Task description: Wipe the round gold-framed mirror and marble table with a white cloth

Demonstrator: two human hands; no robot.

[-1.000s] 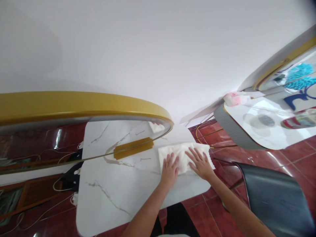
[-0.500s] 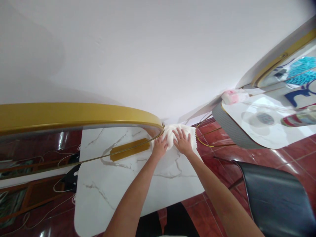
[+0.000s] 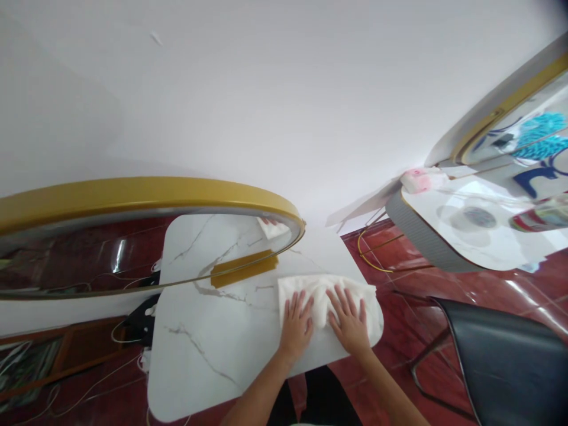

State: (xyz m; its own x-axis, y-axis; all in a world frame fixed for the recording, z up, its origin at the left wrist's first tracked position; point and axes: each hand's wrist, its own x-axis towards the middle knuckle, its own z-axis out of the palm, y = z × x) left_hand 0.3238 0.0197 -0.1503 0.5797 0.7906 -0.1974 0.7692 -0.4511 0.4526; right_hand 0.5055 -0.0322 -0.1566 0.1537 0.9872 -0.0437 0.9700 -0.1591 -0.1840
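Cloth, one white piece, is lying rumpled across the right end of a marbled tabletop, reaching the right edge by the near corner and stopping short of the near edge; two hands are resting on it, the left hand on its left part, the right hand on its right; one gold strip is lying farther left; one gold-rimmed mirror is overhanging the back edge, and a second mirror is standing off to the right; one other table is standing there, bearing one pink-and-white packet at its back left corner and one bottle-like container; one black chair is standing beyond the tabletop's right edge.

Both mirrors, the container and the chair are running out of view; the first mirror's rim is crossing the gold strip, and how much of that strip is reflection I cannot tell; past the tabletop's left edge, one black object is showing only in part.

Both hands are lying open, palms down, fingers spreading apart and touching the cloth from above, its middle bunching between them.
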